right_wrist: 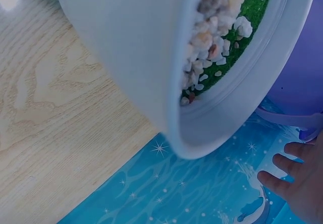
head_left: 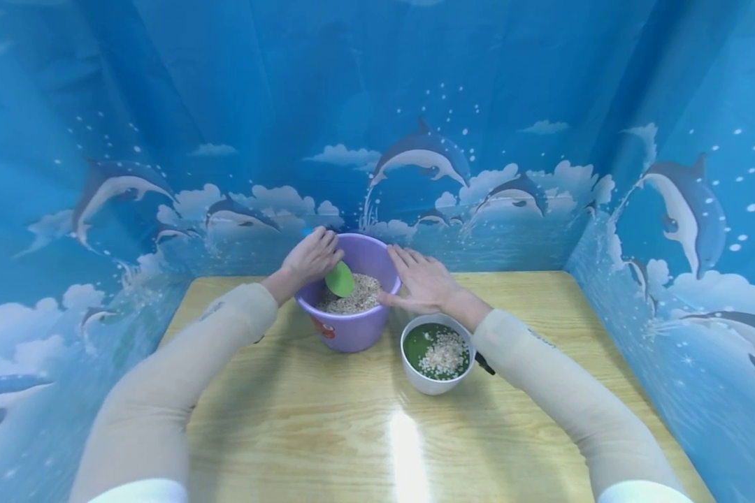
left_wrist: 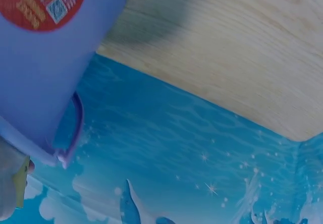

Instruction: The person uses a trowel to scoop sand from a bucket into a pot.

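My left hand [head_left: 311, 258] grips a small green scoop [head_left: 340, 281], whose blade dips toward the gravel [head_left: 363, 293] inside a purple bucket [head_left: 352, 335]. At the bucket's right side, my right hand [head_left: 424, 283] rests against the rim with fingers extended. Those straight fingers also show at the lower right of the right wrist view. Only a sliver of the left hand [left_wrist: 7, 181] appears in the left wrist view, beside the bucket's rim. Below my right wrist stands a white pot [head_left: 429, 385], holding pale pebbles [head_left: 445, 355] on a green surface.
A wooden table [head_left: 314, 419] carries both containers near its back edge. Blue dolphin-print sheeting [head_left: 277, 126] walls it in at the back and sides. A small black piece [head_left: 485, 364] sticks out right of the white pot. The bucket has a purple handle [left_wrist: 76, 128].
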### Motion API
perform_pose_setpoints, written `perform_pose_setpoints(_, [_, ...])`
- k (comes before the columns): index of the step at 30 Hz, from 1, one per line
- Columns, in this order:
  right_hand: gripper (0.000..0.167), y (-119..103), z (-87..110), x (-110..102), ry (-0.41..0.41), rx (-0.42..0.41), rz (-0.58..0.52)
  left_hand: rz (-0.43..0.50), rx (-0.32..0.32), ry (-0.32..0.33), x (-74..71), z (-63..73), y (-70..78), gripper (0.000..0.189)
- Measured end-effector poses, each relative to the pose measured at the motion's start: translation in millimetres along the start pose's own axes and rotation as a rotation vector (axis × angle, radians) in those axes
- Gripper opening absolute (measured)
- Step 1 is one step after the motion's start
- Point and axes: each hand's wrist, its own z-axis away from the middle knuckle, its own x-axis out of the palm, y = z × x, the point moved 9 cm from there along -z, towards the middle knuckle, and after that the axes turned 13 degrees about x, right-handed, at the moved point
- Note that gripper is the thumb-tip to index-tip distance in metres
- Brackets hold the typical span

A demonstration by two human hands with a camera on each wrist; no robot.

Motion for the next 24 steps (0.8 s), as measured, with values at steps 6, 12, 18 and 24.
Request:
perform_pose_setpoints(6, [0.108, 0.6, -0.7, 1.4, 0.008, -0.005, 0.0, 0.015, -0.019, 0.003, 2.6, -3.5, 2.1, 0.01])
perform_pose_setpoints(12, [0.107, 0.9, -0.8, 1.5, 0.005, 0.0, -0.001, 0.053, -0.014, -0.014, 6.4, -6.0, 5.3, 0.008])
perform_pose_setpoints(18, [0.107, 1.4, -0.4, 0.2, 0.006, 0.001, 0.011, 0.065, -0.023, -0.023, 8.8, -7.9, 6.0, 0.007])
perform_pose_setpoints(24, [0.124, 2.2, 0.2, 1.8, -0.001, 0.0, 0.01, 0.116, -0.027, 0.02, 6.8, -10.8, 10.5, 0.007])
